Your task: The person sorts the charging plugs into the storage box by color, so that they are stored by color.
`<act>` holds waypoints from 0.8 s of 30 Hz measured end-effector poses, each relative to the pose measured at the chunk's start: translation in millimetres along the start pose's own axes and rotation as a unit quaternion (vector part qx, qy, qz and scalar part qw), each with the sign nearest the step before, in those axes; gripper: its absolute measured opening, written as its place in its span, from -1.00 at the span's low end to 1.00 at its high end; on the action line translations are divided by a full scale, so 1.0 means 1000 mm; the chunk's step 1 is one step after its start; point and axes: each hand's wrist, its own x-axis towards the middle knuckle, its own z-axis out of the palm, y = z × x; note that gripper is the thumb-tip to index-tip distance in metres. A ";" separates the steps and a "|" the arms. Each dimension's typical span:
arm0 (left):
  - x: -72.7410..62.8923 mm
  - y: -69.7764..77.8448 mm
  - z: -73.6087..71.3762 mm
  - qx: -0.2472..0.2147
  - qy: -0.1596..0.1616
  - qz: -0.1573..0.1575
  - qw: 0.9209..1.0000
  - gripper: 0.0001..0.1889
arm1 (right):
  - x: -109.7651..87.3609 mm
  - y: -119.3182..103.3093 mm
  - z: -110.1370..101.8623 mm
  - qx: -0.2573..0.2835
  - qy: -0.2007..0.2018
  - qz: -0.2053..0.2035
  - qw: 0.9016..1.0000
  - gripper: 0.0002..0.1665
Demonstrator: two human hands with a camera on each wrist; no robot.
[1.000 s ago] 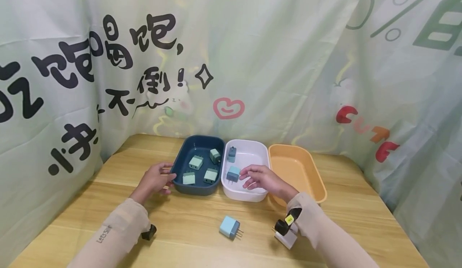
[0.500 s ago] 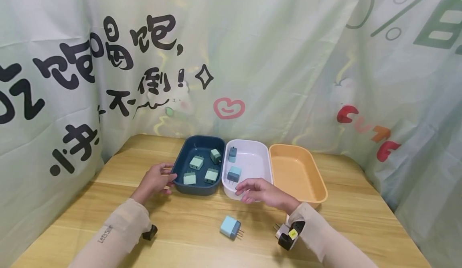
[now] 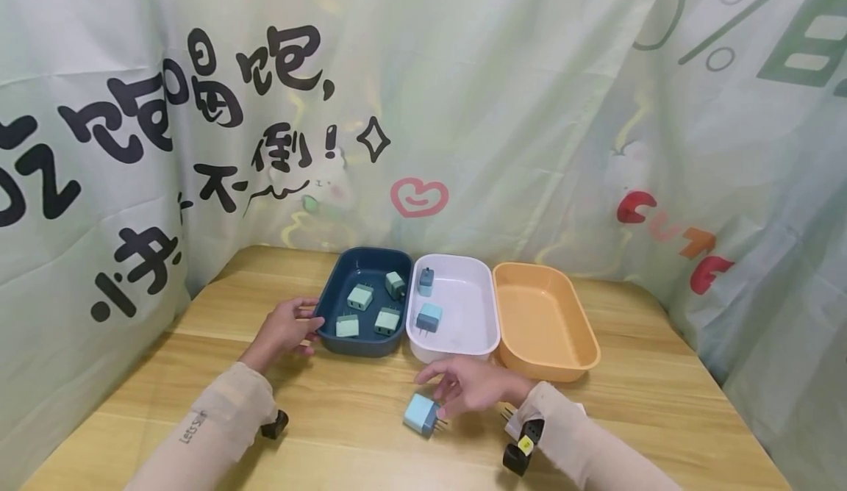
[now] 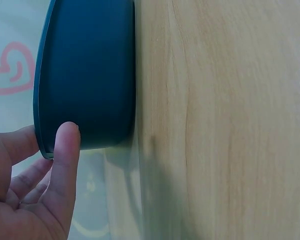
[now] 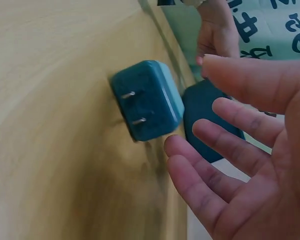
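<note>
My left hand (image 3: 286, 327) holds the dark blue tray (image 3: 362, 347) at its left side. In the left wrist view one fingertip (image 4: 68, 131) rests on the tray's outer wall, and another finger reaches the rim from the other side. Over the table my right hand (image 3: 473, 384) hovers beside a light-blue and dark-blue charger plug (image 3: 420, 414), fingers spread and holding nothing. The right wrist view shows the plug's metal prongs facing the camera, a small gap from the fingers. Several pale green charger plugs (image 3: 360, 298) lie in the dark blue tray.
A white tray (image 3: 486, 348) with two blue charger plugs (image 3: 429, 317) stands in the middle. To its right is an orange tray (image 3: 549, 370). A white charger plug (image 3: 512, 425) is partly hidden by the right wrist. A printed curtain (image 3: 503, 109) hangs behind the wooden table (image 3: 344, 439).
My right hand has drawn back from over the white tray, coming down and toward me to the blue charger plug on the table. The left hand stays on the dark blue tray.
</note>
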 end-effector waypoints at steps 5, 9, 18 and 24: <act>0.001 0.001 0.000 0.002 0.000 -0.003 1.000 -0.50 | 0.004 0.001 0.004 -0.023 -0.015 0.006 1.000 -0.30; 0.001 0.002 0.000 0.005 0.000 -0.005 1.000 -0.49 | 0.006 0.003 0.007 -0.033 -0.037 0.005 0.999 -0.28; 0.001 0.001 0.000 0.005 0.002 0.002 1.000 -0.50 | 0.008 0.005 0.013 -0.068 -0.025 0.008 0.997 -0.41; 0.002 -0.002 0.000 0.004 0.001 0.001 1.000 -0.49 | 0.009 0.003 0.013 -0.047 -0.015 0.008 0.999 -0.42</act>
